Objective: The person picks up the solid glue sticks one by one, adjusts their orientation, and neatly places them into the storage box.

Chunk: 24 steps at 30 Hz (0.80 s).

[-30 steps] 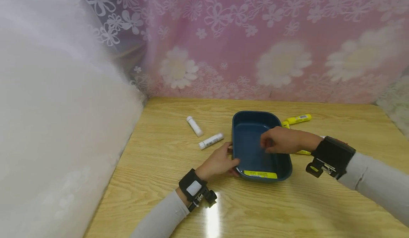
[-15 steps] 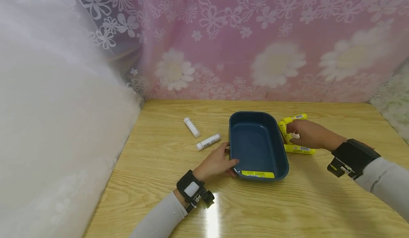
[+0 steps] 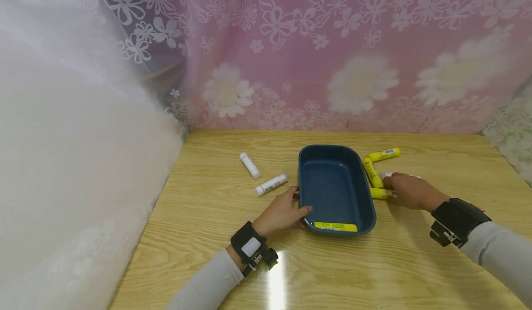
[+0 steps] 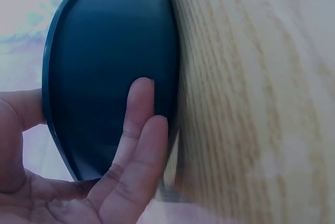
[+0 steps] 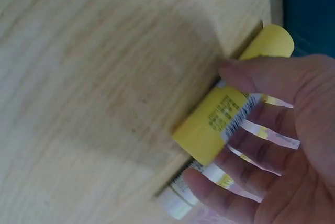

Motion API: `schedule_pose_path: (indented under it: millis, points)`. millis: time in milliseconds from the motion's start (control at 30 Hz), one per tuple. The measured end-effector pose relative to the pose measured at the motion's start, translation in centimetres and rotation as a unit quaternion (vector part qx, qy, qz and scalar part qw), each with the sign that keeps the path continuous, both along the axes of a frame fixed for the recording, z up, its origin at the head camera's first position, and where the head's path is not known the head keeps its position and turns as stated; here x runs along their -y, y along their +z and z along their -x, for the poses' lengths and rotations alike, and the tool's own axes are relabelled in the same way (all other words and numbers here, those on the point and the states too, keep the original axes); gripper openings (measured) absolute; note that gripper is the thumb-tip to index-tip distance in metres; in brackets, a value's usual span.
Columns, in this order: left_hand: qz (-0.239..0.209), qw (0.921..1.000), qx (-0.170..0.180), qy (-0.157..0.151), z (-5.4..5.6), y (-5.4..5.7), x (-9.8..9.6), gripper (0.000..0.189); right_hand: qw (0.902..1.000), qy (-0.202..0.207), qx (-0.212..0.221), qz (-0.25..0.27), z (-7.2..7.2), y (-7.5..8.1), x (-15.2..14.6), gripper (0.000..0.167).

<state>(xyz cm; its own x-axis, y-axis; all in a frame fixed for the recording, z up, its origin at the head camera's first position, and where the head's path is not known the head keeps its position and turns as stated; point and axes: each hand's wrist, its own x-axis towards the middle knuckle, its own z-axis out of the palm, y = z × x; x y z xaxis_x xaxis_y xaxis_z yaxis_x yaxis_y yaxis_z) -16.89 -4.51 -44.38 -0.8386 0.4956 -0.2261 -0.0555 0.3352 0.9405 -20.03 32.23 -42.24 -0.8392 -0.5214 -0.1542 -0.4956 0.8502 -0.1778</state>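
Note:
A dark blue plastic basin (image 3: 331, 187) stands mid-table, with one yellow glue stick (image 3: 335, 227) lying along its near end. My left hand (image 3: 284, 213) holds the basin's left side, thumb over the rim and fingers against the outer wall (image 4: 99, 56). To the right of the basin, my right hand (image 3: 411, 192) pinches a yellow glue stick (image 5: 209, 124) lying on the table, thumb on one side and fingers on the other. A white glue stick (image 5: 178, 198) lies beside it, partly hidden by the fingers. Another yellow stick (image 3: 372, 173) leans close to the basin's right wall.
One more yellow glue stick (image 3: 384, 154) lies behind, right of the basin. Two white glue sticks (image 3: 271, 185) lie on the wooden table (image 3: 216, 194) to the left. A pink flowered curtain (image 3: 299, 69) closes off the back, and white sheeting (image 3: 83, 153) hangs at left.
My right hand has moved from above the basin out to the right and down onto the nearest yellow glue stick. My left hand keeps its hold on the basin.

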Motion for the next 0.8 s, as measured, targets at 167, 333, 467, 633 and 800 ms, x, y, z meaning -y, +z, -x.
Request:
schedule_pose_path:
  millis: [167,333,467,633,800]
  points:
    - [0.038,0.9988,-0.032,-0.005,0.1,0.1,-0.1,0.072,0.9996,0.001,-0.027,0.007,-0.4,-0.4,-0.2,0.017]
    - [0.13,0.9845,-0.118,-0.003,0.3,1.4,0.4,0.072,0.9994,0.007,-0.03,0.016,-1.0,0.3,-0.3,0.015]
    - [0.156,0.9704,-0.184,0.018,0.4,3.1,0.8,0.071,0.9985,0.004,-0.043,0.034,-1.6,1.8,-0.7,0.017]
    - [0.141,0.9587,-0.245,0.032,0.6,5.0,0.5,0.067,0.9959,-0.022,-0.076,0.045,-2.5,3.9,-0.7,0.023]
    - [0.102,0.9611,-0.257,0.002,0.3,6.0,-1.1,0.063,0.9874,-0.056,-0.097,0.111,-4.2,5.1,1.5,0.025]
